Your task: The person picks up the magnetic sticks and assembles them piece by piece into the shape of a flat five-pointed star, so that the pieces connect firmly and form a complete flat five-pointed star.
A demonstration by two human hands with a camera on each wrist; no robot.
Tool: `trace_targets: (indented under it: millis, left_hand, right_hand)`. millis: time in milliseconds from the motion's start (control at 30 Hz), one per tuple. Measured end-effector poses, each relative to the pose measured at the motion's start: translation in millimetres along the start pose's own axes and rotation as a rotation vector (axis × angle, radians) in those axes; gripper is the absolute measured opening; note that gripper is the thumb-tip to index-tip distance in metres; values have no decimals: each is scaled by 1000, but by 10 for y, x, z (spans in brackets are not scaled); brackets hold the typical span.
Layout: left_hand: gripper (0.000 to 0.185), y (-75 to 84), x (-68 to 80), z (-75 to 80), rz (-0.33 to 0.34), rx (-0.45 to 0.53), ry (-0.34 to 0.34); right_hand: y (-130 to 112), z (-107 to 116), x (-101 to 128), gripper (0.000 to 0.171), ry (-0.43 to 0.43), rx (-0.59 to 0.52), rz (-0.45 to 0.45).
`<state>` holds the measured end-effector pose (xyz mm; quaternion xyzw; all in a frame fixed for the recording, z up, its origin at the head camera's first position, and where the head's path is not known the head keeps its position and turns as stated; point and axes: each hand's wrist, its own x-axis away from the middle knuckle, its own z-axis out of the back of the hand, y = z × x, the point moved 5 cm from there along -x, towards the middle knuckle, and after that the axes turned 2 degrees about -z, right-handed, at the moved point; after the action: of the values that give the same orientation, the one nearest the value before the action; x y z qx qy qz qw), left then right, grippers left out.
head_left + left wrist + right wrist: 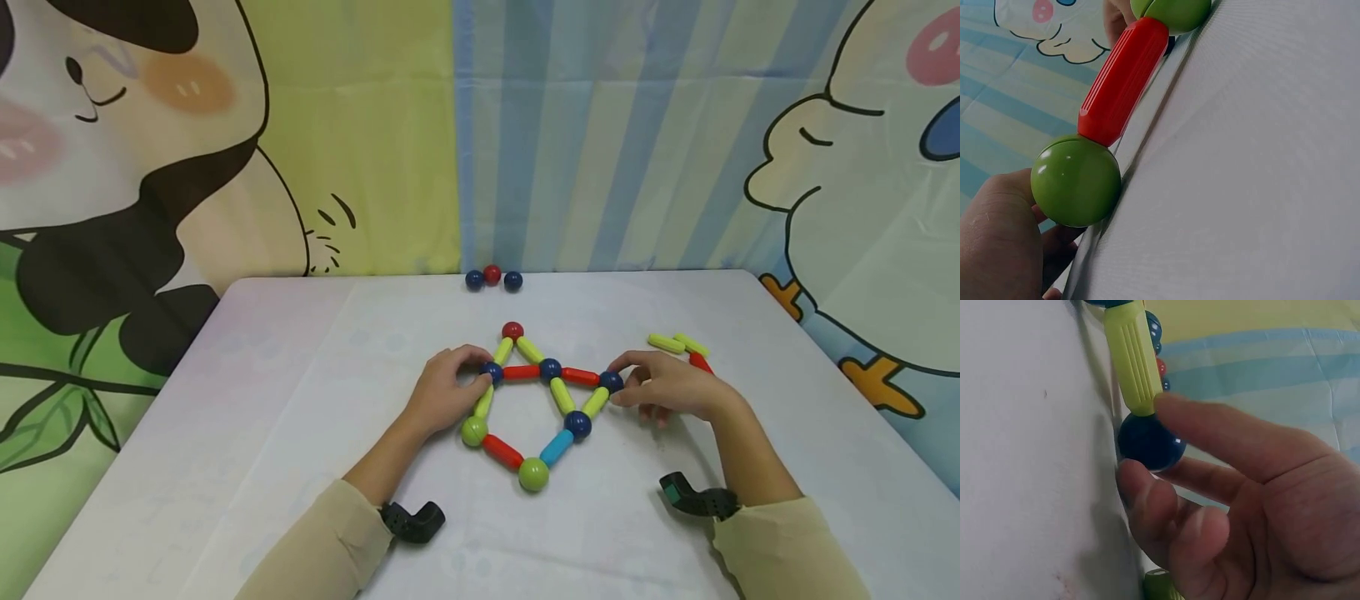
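Note:
A flat linked figure of coloured balls and rods lies on the white table. At its left corner my left hand (442,392) pinches a dark blue ball (491,372) between thumb and fingers. My right hand (671,385) holds the dark blue ball (611,382) at the right corner; in the right wrist view, a yellow-green rod (1130,359) joins that ball. A red ball (512,331) tops the figure, and red rods (521,372) run across its middle. Green balls (533,474) form the near side, joined by a red rod (1124,81). A light blue rod (557,448) meets the nearest one.
Two dark blue balls (475,281) and a red ball (492,275) sit at the table's far edge. Loose yellow-green rods (666,343) and a red rod (701,362) lie just beyond my right hand. A cartoon-printed curtain (375,150) hangs behind the table (300,467).

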<state>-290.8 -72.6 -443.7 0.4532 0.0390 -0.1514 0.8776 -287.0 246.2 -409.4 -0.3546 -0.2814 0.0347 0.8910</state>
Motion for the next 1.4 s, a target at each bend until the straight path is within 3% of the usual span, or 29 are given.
trace_targets:
  millis: [200,500,733,1000,1200,1400]
  left_hand:
    - [25,-13,0,-5,7,10,-2]
    - [15,-39,4,12,-21,66,28]
    - [8,-47,34,40,1,108,61]
    - [10,-31,35,61,-11,127,126]
    - [33,-31,19,106,-20,105,191]
    - [57,-26,-3,83,-11,33,122]
  right_hand:
    - [-30,13,-24,49,69,36,55]
    - [-83,6,-98,53,191,-33,66]
    - [-152,-66,-155,63,142,-135,159]
    - [-167,-142,-166,79,80,-59,210]
    - [-174,-151,-186,76,98,-47,231]
    - [-147,-141,-221,65,102,-68,237]
